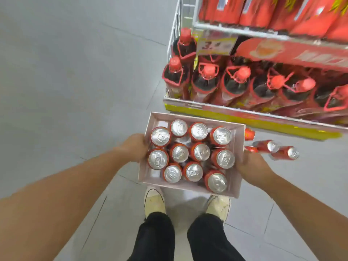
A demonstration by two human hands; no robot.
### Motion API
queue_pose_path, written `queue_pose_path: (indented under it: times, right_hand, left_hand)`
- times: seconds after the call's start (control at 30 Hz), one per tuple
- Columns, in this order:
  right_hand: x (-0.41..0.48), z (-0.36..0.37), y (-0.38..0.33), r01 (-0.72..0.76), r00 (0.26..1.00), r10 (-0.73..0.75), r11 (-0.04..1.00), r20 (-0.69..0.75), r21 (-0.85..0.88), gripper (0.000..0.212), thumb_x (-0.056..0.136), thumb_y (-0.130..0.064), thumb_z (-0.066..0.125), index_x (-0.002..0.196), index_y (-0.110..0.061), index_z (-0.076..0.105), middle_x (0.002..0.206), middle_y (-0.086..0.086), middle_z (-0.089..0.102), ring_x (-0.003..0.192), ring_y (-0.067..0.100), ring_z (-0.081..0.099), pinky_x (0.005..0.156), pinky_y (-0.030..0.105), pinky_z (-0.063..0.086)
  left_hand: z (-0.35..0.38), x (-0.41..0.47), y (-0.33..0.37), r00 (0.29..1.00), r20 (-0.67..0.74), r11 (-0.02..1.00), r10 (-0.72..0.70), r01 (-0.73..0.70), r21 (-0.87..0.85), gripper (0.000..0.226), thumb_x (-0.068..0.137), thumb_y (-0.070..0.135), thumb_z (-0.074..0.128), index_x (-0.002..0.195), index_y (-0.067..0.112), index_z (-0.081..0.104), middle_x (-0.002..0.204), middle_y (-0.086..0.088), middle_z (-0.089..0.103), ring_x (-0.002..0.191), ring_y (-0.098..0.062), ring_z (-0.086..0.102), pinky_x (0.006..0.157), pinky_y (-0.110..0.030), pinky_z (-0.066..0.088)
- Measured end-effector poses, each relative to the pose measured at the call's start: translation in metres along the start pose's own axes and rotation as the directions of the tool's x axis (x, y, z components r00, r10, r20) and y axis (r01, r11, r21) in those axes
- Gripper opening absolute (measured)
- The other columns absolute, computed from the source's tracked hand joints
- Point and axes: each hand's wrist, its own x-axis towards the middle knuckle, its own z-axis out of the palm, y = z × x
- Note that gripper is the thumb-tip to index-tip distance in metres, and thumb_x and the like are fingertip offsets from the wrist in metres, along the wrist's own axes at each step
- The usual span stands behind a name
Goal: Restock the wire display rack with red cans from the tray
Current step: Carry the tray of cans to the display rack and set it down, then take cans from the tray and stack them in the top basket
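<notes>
A shallow white cardboard tray (238, 147) hangs in front of me above the floor, filled with several upright red cans (199, 152) with silver tops. My left hand (134, 146) grips the tray's left wall. My right hand (251, 165) holds its right wall, fingers under the edge. The white wire display rack (216, 108) stands at the upper right, just beyond the tray. Its lower shelf carries dark cola bottles with red caps (206, 80).
Several red cans (273, 147) lie on their sides on the grey tiled floor right of the tray, under the rack's yellow front strip (263, 123). Red packs fill the upper shelf (263, 14). My two pale shoes (154, 203) stand below the tray. Open floor spreads left.
</notes>
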Motion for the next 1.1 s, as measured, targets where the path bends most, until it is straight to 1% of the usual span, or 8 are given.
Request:
queue_pose_path:
  times: [0.17,0.33,0.53,0.63,0.73,0.8,0.87,1.1]
  right_hand:
    - [0.09,0.053,0.032,-0.016,0.999,0.015,1.0,-0.03,-0.027,0.03,0.087,-0.005,0.057,0.06,-0.017,0.056,0.063,0.001,0.058,0.065,0.026,0.057,0.048,0.024,0.037]
    - [0.139,0.083,0.058,-0.017,0.999,0.014,0.997,-0.031,-0.079,0.013,0.087,-0.006,0.058,0.086,-0.001,0.07,0.083,0.015,0.071,0.076,0.033,0.062,0.054,0.029,0.042]
    - [0.162,0.096,0.069,-0.019,0.998,0.016,0.998,-0.06,-0.055,0.014,0.09,-0.011,0.059,0.085,-0.002,0.068,0.088,0.02,0.072,0.08,0.038,0.063,0.065,0.036,0.046]
    - [0.155,0.096,0.069,-0.016,0.995,0.012,0.999,-0.097,-0.039,0.011,0.091,-0.017,0.058,0.086,-0.008,0.064,0.086,0.015,0.072,0.077,0.034,0.063,0.069,0.04,0.052]
    - [0.133,0.096,0.07,0.08,0.953,-0.087,0.996,-0.29,-0.036,0.039,0.081,-0.023,0.064,0.12,-0.021,0.056,0.102,0.004,0.064,0.085,0.024,0.059,0.073,0.039,0.05]
    - [0.12,0.094,0.071,0.171,0.907,-0.213,0.975,-0.363,-0.145,0.055,0.078,-0.017,0.071,0.129,-0.022,0.052,0.11,0.002,0.054,0.097,0.023,0.054,0.078,0.036,0.045]
    - [0.115,0.097,0.071,0.234,0.922,-0.288,0.947,-0.257,-0.222,0.056,0.075,-0.011,0.074,0.126,-0.021,0.054,0.109,0.001,0.053,0.103,0.026,0.055,0.081,0.036,0.044]
    - [0.144,0.101,0.066,0.23,0.961,-0.258,0.947,-0.102,-0.226,0.077,0.069,-0.039,0.083,0.139,-0.032,0.049,0.128,-0.004,0.065,0.117,0.024,0.058,0.095,0.039,0.049]
  left_hand:
    - [0.057,0.112,-0.028,0.999,-0.02,0.998,-0.025,0.024,-0.053,0.041,0.102,0.031,0.045,0.087,0.001,0.069,0.082,-0.022,0.074,0.071,-0.038,0.072,0.06,-0.035,0.056]
    - [0.093,0.17,-0.046,0.999,0.019,0.994,-0.033,0.035,-0.106,0.038,0.101,0.034,0.046,0.089,0.006,0.068,0.081,-0.013,0.073,0.062,-0.028,0.07,0.055,-0.033,0.057]
    - [0.107,0.186,-0.052,0.998,0.054,0.993,-0.026,0.032,-0.116,0.026,0.098,0.021,0.047,0.096,0.006,0.068,0.089,-0.017,0.075,0.073,-0.035,0.074,0.069,-0.049,0.063]
    - [0.102,0.178,-0.048,0.997,0.025,0.991,0.073,-0.069,-0.113,0.026,0.094,0.014,0.053,0.118,0.01,0.062,0.109,-0.01,0.074,0.09,-0.032,0.073,0.08,-0.042,0.06]
    - [0.101,0.158,-0.045,0.937,-0.182,0.955,0.296,-0.293,0.045,0.084,0.083,0.006,0.069,0.155,0.014,0.026,0.145,-0.005,0.044,0.126,-0.025,0.051,0.099,-0.032,0.044]
    - [0.098,0.153,-0.047,0.838,-0.261,0.874,0.479,-0.427,0.233,0.092,0.075,0.009,0.076,0.154,0.014,0.029,0.151,-0.009,0.037,0.131,-0.029,0.044,0.104,-0.042,0.045]
    - [0.095,0.162,-0.05,0.784,-0.152,0.767,0.601,-0.513,0.386,0.084,0.073,0.01,0.078,0.149,0.017,0.041,0.146,-0.009,0.047,0.129,-0.032,0.046,0.106,-0.047,0.044]
    - [0.089,0.192,-0.033,0.813,-0.028,0.762,0.582,-0.533,0.368,0.074,0.077,0.021,0.081,0.142,0.031,0.049,0.139,0.004,0.059,0.122,-0.028,0.048,0.101,-0.035,0.037]
